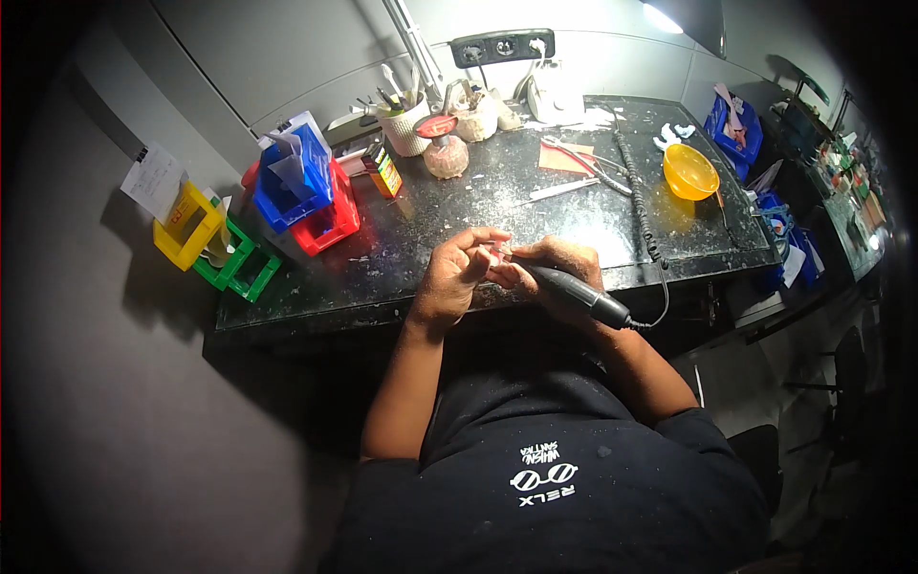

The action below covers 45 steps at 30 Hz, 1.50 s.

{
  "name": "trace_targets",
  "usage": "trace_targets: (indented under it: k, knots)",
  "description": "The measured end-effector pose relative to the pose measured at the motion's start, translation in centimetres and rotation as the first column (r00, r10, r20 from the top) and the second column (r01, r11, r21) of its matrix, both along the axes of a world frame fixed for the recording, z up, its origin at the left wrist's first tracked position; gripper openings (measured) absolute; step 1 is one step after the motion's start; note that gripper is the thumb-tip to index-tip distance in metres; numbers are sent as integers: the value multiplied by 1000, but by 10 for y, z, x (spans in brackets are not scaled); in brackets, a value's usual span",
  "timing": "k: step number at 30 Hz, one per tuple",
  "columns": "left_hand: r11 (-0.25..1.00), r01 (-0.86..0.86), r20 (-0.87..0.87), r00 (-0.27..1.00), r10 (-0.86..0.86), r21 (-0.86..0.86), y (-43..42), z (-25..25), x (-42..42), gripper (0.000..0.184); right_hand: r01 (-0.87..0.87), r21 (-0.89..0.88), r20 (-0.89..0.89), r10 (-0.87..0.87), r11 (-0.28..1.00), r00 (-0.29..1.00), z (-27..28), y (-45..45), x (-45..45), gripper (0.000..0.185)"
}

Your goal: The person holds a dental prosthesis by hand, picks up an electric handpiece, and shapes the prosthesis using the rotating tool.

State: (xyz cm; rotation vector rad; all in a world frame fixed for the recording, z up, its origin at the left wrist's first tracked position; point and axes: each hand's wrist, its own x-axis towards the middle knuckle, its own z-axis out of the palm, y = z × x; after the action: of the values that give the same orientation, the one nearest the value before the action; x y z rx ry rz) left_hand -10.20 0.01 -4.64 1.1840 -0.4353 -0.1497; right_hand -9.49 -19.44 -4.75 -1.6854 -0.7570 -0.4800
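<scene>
My right hand [566, 260] is wrapped round a dark rotary handpiece [585, 295], whose back end points down and to the right. A coiled cord [633, 177] runs from that end up across the bench. Between the fingertips of my left hand [457, 273] is a small pinkish piece [496, 253], mostly covered by the fingers. The handpiece's front end meets the piece between both hands, but I cannot tell whether its tip touches. Both hands are close together over the bench's front edge.
On the dark, dusty bench [402, 273] stand a yellow bowl [690, 172], a textured pot of tools [405, 124], a red-topped jar [446, 156] and a small box [382, 172]. Blue [295, 182], red, yellow [187, 228] and green bins sit left. A lamp [690, 21] hangs above.
</scene>
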Motion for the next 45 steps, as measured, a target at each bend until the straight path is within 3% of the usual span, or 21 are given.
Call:
trace_targets:
  k: [6, 13, 22, 24, 28, 30, 40, 45]
  knots:
    - [1000, -15, 19, 1000, 14, 16, -1, -2, 1, 73, -25, -92, 86, 33, 995, 996, 4, -5, 2, 24]
    - [1000, 10, -51, 999, -10, -15, 3, 1, 0, 68, -46, -51, 24, 47, 998, 999, 4, -5, 2, 22]
    - [998, 30, -89, 995, -35, -57, 6, -4, 3, 57, -25, -54, 121, 32, 998, 992, 1, -3, 3, 21]
    - [999, 20, -62, 998, -23, -51, 3, -1, 0, 59, -40, -57, 53, 43, 998, 998, 4, -3, 0, 20]
    - [1000, 8, 37, 999, -7, -11, 2, -3, 3, 68, -24, -109, 84, 34, 994, 996, 2, -6, 2, 19]
    - [1000, 1, 28, 1000, -1, -9, 1, -3, 2, 70, -51, -54, 23, 52, 997, 998, 5, -5, 2, 18]
    - [995, 88, -64, 994, -91, -42, 7, -1, 2, 68, 8, -72, 56, -4, 997, 998, 10, -7, 1, 17]
    - [1000, 15, -52, 999, -16, -24, 4, -5, 3, 66, -21, -51, 91, 25, 998, 996, 2, -3, 2, 18]
